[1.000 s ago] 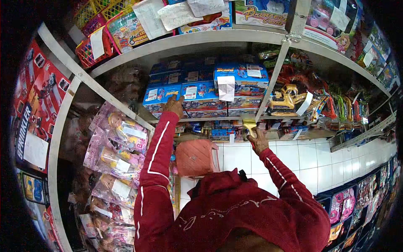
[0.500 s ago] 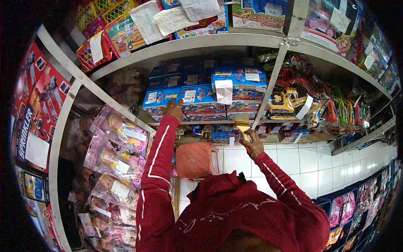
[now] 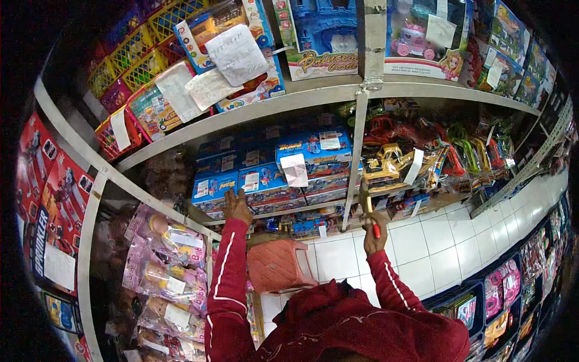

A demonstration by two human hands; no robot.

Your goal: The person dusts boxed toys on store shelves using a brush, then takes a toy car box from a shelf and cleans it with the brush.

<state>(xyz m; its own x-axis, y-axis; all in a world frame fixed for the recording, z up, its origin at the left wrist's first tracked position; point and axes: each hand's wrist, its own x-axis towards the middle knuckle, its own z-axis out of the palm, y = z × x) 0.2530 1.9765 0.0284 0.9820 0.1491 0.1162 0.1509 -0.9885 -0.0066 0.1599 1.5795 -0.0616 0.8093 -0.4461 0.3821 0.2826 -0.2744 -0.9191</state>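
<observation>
My left hand [image 3: 237, 207] rests on the front edge of the stacked blue toy boxes [image 3: 215, 186], fingers spread and nothing gripped. Its fingertips reach onto a box top beside a white label. In my right hand [image 3: 375, 234] is a paintbrush [image 3: 367, 203] with a red handle and pale yellow bristles. The brush points up, close to the metal shelf post [image 3: 356, 157] and the bagged yellow toy excavator [image 3: 386, 161]. A folded white paper tag [image 3: 294, 170] hangs from the raised blue box.
A red plastic stool [image 3: 274, 265] stands on the white tiled floor below the shelf. Bagged dolls [image 3: 163, 271] hang at left. Overhead, a shelf beam [image 3: 241, 123] carries boxed toys. Dark racks of packaged toys [image 3: 503, 286] line the right.
The view has shifted, with the shelves appearing lower. My right hand has turned the brush from broadside to edge-on and moved it toward the shelf post. My left hand stays on the boxes.
</observation>
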